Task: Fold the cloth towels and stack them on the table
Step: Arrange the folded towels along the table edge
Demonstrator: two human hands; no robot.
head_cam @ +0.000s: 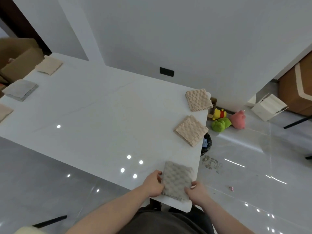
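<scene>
Grey-beige bubbled cloth: one folded towel [177,180] lies at the near right corner of the white glossy surface [101,119], close to its near edge. The left hand [152,184] grips the towel's left edge, fingers curled over the fabric. The right hand [196,191] pinches the towel's near right corner, thumb on top. Both forearms enter from the bottom of the view.

Further along the right edge of the surface lies a tan folded towel [191,130], turned at an angle, its right corner reaching the edge. Beyond it, at the far right corner, sits a second tan folded towel [198,99], showing several layers at its side. The three are apart from one another, not stacked.

On the left side of the surface: a pale peach folded towel [49,65] at the far end, a grey folded towel [20,90] nearer, and a pink cloth [4,113] cut off by the left border.

On the floor to the right of the surface are three plush toys: a yellow one [219,114], a green one [221,124] and a pink one [238,119], touching each other. A black bin [206,144] stands partly under the right edge of the surface. A white open box [268,107] lies further right. Cardboard boxes [18,59] stand at the far left.
</scene>
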